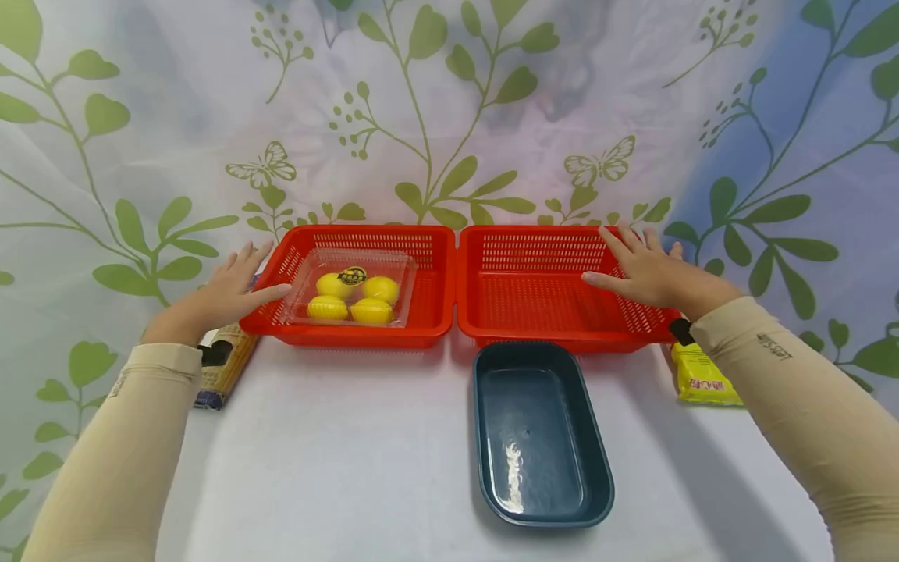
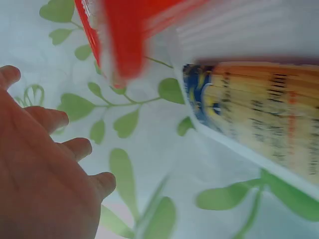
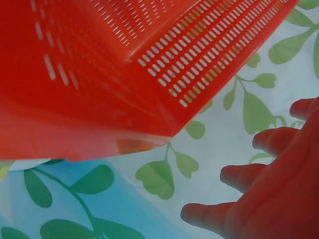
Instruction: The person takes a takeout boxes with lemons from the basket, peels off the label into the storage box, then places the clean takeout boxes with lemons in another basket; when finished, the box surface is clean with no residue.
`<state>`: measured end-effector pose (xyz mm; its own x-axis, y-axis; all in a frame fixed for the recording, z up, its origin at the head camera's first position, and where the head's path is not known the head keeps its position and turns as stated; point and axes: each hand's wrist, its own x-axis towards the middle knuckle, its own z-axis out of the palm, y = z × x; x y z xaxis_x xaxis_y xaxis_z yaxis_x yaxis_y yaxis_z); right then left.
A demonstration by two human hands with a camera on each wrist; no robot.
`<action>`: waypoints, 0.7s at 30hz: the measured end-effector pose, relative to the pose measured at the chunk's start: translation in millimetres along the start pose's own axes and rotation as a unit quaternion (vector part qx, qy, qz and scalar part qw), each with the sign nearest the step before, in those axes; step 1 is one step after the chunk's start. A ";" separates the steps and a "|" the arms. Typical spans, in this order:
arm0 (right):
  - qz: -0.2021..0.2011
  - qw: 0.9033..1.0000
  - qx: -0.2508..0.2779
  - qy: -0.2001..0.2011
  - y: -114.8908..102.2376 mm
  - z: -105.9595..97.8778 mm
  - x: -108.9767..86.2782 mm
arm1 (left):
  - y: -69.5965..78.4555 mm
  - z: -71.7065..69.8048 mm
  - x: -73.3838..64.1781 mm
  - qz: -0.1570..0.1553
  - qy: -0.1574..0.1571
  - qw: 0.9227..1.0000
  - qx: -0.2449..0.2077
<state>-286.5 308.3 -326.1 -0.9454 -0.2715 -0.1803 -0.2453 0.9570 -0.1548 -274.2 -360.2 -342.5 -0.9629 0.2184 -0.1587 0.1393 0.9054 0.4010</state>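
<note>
Dark blue oblong dish on white tabletop, yellow packet at right, tan packet at left, leaf-patterned backdrop

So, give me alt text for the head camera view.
A person's left hand and right hand, fingers extended, flank a left red basket and a right red basket. The left one holds a clear box of four yellow fruits; a dark blue dish sits in front of the right one on a white surface.
</note>
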 end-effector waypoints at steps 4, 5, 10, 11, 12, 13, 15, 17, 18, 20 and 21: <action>-0.007 1.000 0.006 -0.001 -3.7 -1.2 3.4 | -13.7 9.2 -10.1 -0.001 0.022 0.999 -0.049; -0.010 1.000 0.009 -0.002 -5.3 -1.3 4.3 | -17.0 12.3 -12.3 -0.001 0.027 0.998 -0.062; -0.026 1.000 0.018 0.001 -15.5 -1.0 9.5 | -30.0 27.2 -21.6 -0.024 0.036 0.990 -0.133; -0.029 0.999 0.016 0.002 -18.7 -0.9 10.8 | -31.9 29.8 -23.3 -0.030 0.037 0.988 -0.144; -0.034 0.999 0.015 0.003 -22.1 -0.9 12.3 | -33.8 32.3 -24.8 -0.036 0.036 0.987 -0.155; -0.039 0.999 0.011 0.004 -25.8 -1.1 13.7 | -34.9 34.6 -26.0 -0.042 0.037 0.985 -0.165; -0.047 0.999 0.010 0.004 -34.0 -2.0 16.0 | -36.8 39.1 -28.5 -0.050 0.043 0.982 -0.175; -0.054 0.998 0.007 0.003 -42.4 -2.8 17.4 | -37.5 42.6 -31.0 -0.055 0.049 0.981 -0.180; -0.058 0.998 0.007 0.003 -46.2 -3.1 18.0 | -37.5 44.3 -32.1 -0.056 0.054 0.980 -0.185; -0.062 0.998 0.008 0.001 -53.7 -3.7 18.4 | -36.3 48.0 -34.8 -0.054 0.068 0.975 -0.205; -0.066 0.998 0.007 0.001 -57.1 -3.7 18.5 | -35.7 50.1 -36.2 -0.050 0.077 0.972 -0.217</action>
<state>-290.8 249.0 -317.0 -0.9058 -0.3940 -0.1556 -0.3641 0.9118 -0.1897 -232.8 -382.2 -396.2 -0.9944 0.0505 -0.0927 -0.0346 0.6739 0.7380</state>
